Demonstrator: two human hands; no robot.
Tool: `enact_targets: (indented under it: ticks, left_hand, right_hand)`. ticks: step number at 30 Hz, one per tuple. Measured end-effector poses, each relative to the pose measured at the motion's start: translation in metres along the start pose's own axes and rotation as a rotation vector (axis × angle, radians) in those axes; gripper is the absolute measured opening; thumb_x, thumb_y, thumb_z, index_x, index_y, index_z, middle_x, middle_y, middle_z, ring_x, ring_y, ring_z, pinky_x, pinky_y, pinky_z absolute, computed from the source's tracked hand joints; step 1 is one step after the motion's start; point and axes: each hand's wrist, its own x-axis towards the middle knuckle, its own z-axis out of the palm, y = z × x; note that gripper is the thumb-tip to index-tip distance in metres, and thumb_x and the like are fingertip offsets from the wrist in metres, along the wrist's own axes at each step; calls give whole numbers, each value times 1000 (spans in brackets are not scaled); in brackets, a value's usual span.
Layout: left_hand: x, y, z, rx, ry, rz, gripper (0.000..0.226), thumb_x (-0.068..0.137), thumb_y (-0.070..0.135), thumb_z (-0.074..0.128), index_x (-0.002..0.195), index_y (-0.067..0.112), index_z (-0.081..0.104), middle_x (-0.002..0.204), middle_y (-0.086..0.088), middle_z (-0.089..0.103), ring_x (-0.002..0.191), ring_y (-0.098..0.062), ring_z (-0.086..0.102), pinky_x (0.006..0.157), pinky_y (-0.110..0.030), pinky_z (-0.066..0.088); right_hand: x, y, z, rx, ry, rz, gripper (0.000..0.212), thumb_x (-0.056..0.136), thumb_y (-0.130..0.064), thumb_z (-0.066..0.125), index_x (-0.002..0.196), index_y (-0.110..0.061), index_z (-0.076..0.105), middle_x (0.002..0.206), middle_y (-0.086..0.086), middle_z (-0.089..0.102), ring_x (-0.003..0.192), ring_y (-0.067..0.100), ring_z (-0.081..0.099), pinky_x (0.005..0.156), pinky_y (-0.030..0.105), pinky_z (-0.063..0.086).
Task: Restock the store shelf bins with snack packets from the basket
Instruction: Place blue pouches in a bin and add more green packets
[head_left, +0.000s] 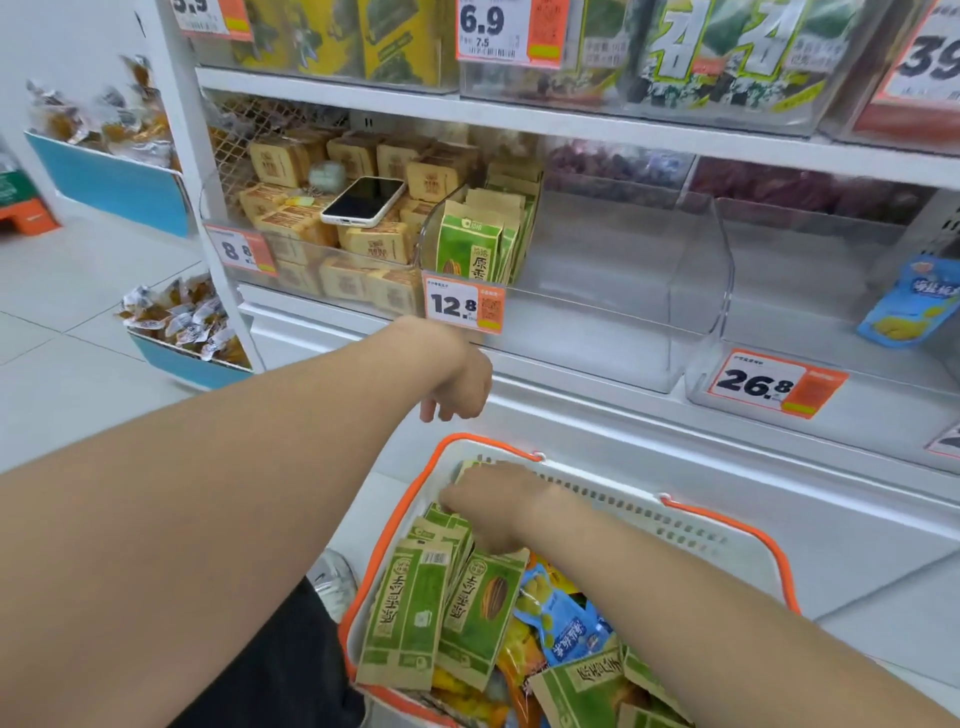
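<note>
A white basket (675, 525) with orange handles stands on the floor below the shelf, full of green and tan snack packets (410, 618) and blue ones (566, 623). My right hand (493, 506) reaches into the basket and grips the top of a stack of green packets. My left hand (460, 387) hangs in the air above the basket with loosely curled fingers, holding nothing. On the shelf, a clear bin (613, 291) tagged 12.8 holds a few upright green packets (475, 247) at its left side.
A phone (363, 201) lies on tan packets in the left bin tagged 8.8. The clear bin (810, 332) tagged 26.8 holds one blue packet (911, 304) at the right. Side racks of wrapped snacks (182, 317) hang at the left above the tiled floor.
</note>
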Motion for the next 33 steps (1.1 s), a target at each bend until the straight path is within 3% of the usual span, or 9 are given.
enact_targets:
  ticks: [4, 6, 12, 16, 19, 22, 27, 30, 33]
  left_hand:
    - [2, -4, 1, 43, 32, 8, 34, 104, 23, 45, 134, 20, 61, 106, 3, 70, 94, -15, 76, 89, -37, 60]
    - [5, -5, -1, 44, 41, 10, 34, 103, 24, 45, 133, 18, 62, 107, 2, 70, 94, -16, 76, 88, -38, 60]
    - [14, -9, -8, 116, 65, -19, 35, 99, 29, 48, 126, 20, 68, 107, 2, 74, 89, -16, 77, 91, -44, 60]
    - [13, -2, -13, 105, 72, 6, 41, 100, 20, 43, 133, 19, 66, 116, 0, 73, 92, -16, 76, 89, -43, 61]
    - [7, 2, -17, 70, 78, 38, 42, 102, 15, 42, 139, 16, 62, 125, -2, 71, 97, -16, 76, 92, -43, 60]
    - [3, 0, -19, 9, 82, 74, 42, 105, 11, 42, 144, 19, 57, 128, -3, 70, 103, -18, 75, 81, -35, 59]
    - [1, -16, -21, 20, 43, 58, 53, 101, 4, 54, 146, 31, 54, 130, 7, 69, 99, -12, 72, 67, -25, 57]
    - [1, -28, -22, -72, 21, 41, 46, 95, 22, 73, 138, 27, 58, 120, 9, 68, 97, -12, 68, 82, -35, 62]
    - [0, -39, -22, -419, -21, 55, 33, 102, 37, 67, 125, 15, 62, 109, 1, 78, 101, -19, 77, 95, -45, 61]
  right_hand:
    - [9, -25, 27, -108, -30, -197, 102, 69, -16, 91, 152, -32, 34, 131, 10, 56, 114, 32, 58, 88, 50, 54]
    - [14, -36, 36, -180, 21, -319, 109, 65, -27, 95, 152, -38, 30, 134, 10, 51, 119, 33, 54, 94, 50, 51]
    - [27, -51, 53, -205, 65, -458, 101, 72, -36, 92, 149, -46, 27, 128, 11, 52, 103, 33, 63, 77, 46, 58]
    - [23, -40, 42, -179, 79, -462, 92, 69, -51, 85, 145, -35, 35, 126, 11, 47, 96, 28, 58, 73, 42, 55]
    - [13, -24, 26, 28, 108, -303, 71, 72, -62, 71, 126, -20, 49, 108, 1, 48, 86, 21, 55, 69, 38, 53]
    - [5, -4, 10, 383, 168, -81, 35, 82, -46, 64, 105, -21, 54, 90, -3, 54, 81, 20, 56, 69, 38, 51]
    - [-10, 38, -6, 943, 428, 151, 29, 87, -31, 72, 113, -25, 62, 94, -8, 72, 89, 11, 67, 80, 37, 56]
    - [-19, 49, -12, 1024, 669, 201, 15, 99, -40, 66, 110, -32, 70, 95, -13, 75, 89, 1, 69, 81, 32, 55]
    - [-24, 50, -21, 983, 933, 308, 30, 106, -51, 45, 109, -29, 65, 94, -10, 72, 89, 7, 67, 79, 37, 54]
